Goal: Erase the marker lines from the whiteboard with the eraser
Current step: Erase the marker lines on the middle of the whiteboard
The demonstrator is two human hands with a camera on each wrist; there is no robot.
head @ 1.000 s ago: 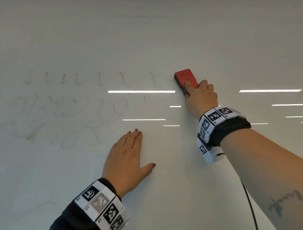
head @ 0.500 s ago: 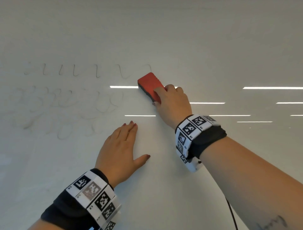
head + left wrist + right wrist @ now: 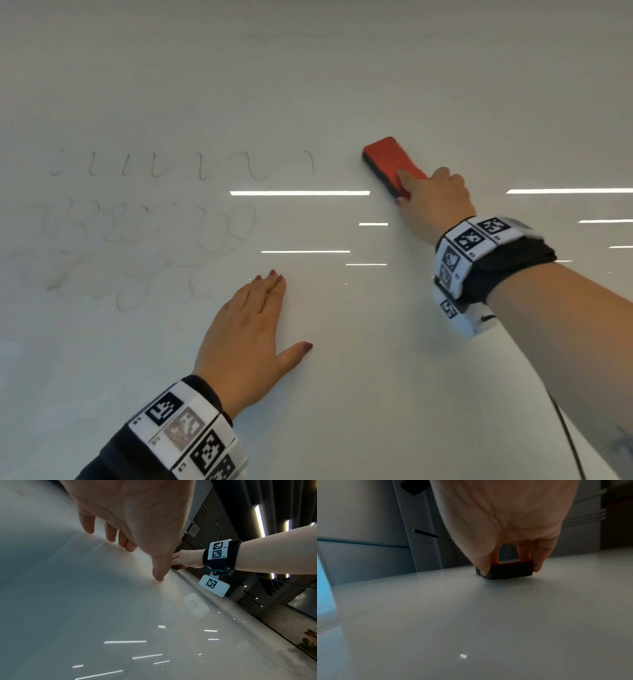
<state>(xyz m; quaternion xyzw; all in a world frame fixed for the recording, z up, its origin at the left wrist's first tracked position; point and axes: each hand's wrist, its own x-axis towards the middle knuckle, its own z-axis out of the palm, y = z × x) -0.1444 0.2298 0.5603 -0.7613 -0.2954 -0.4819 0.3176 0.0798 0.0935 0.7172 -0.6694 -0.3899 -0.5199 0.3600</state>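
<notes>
Overhead, faint marker lines (image 3: 191, 164), wrist-level, right hand (image 3: 505, 527) gripping eraser (image 3: 510, 571)

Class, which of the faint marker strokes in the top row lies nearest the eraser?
The rightmost hook-shaped stroke; only bare whiteboard separates it from the red eraser.

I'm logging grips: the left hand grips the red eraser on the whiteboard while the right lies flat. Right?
No, swapped. In the head view the right hand grips the red eraser on the whiteboard; the left hand lies flat.
</notes>
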